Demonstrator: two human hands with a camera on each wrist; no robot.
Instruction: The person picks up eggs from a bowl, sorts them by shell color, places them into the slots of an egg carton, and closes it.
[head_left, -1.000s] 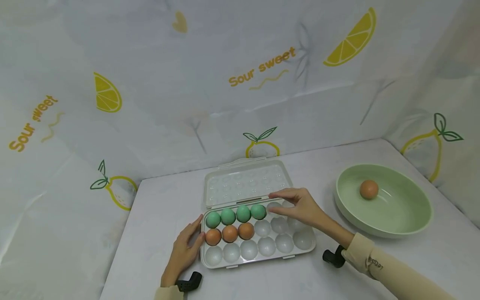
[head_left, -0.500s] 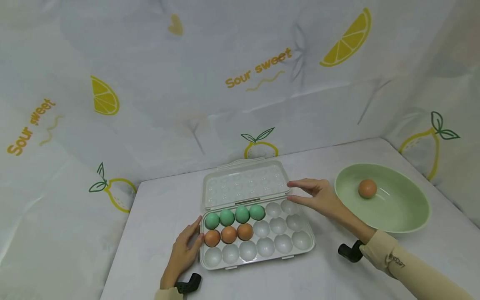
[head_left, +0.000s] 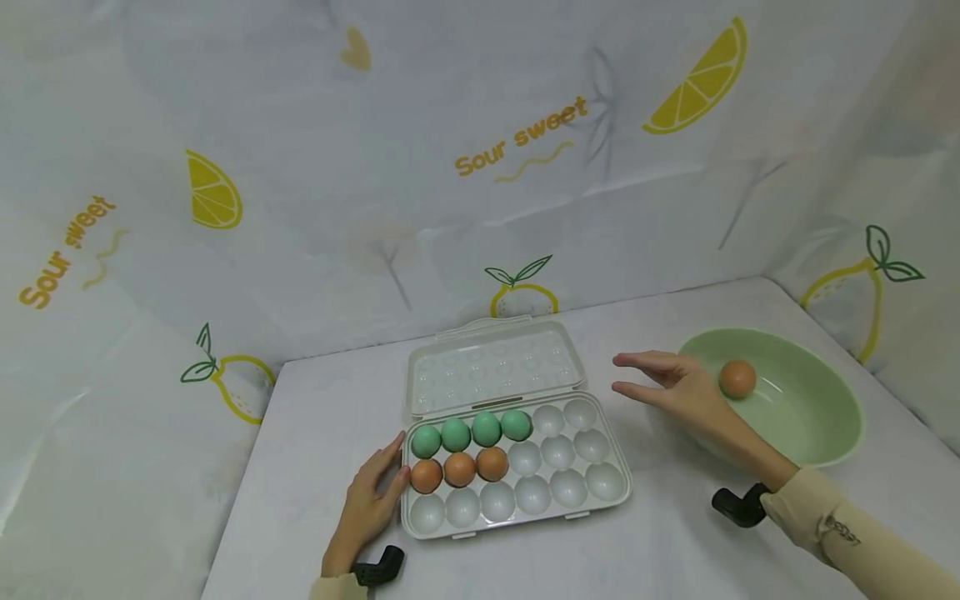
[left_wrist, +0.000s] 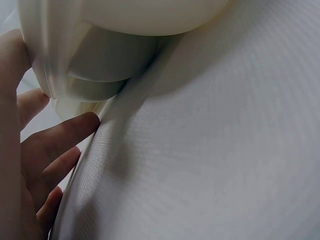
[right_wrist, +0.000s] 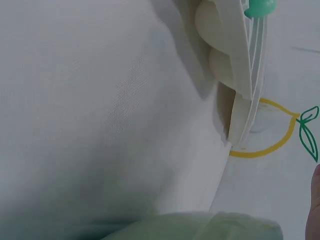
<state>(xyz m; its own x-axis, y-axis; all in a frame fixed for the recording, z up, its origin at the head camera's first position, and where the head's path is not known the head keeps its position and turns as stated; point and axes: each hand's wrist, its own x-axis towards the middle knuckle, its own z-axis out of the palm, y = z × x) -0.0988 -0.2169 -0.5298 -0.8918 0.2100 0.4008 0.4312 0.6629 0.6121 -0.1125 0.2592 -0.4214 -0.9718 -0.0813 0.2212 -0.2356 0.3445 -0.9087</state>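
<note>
An egg tray (head_left: 517, 521) with its lid (head_left: 495, 367) swung back lies on the table. Its back row holds several green eggs (head_left: 486, 428) at the left, and three brown eggs (head_left: 460, 469) sit in the middle row. My left hand (head_left: 366, 496) rests against the tray's left edge, thumb and fingers spread along it; the left wrist view shows fingertips (left_wrist: 89, 121) close under the rim. My right hand (head_left: 686, 396) hovers right of the tray with nothing in it, thumb and fingers apart. It overlaps the left rim of a green bowl (head_left: 810, 417) holding one brown egg (head_left: 738, 379).
The tray's front row and right-hand cups are without eggs. A white backdrop with lemon prints (head_left: 525, 298) rises behind the table (head_left: 330, 400) and along its right side. Black wrist cameras (head_left: 738, 506) sit on both wrists.
My right hand has moved right, from over the tray's back row toward the green bowl, fingers apart throughout. The left hand and the eggs have stayed in place.
</note>
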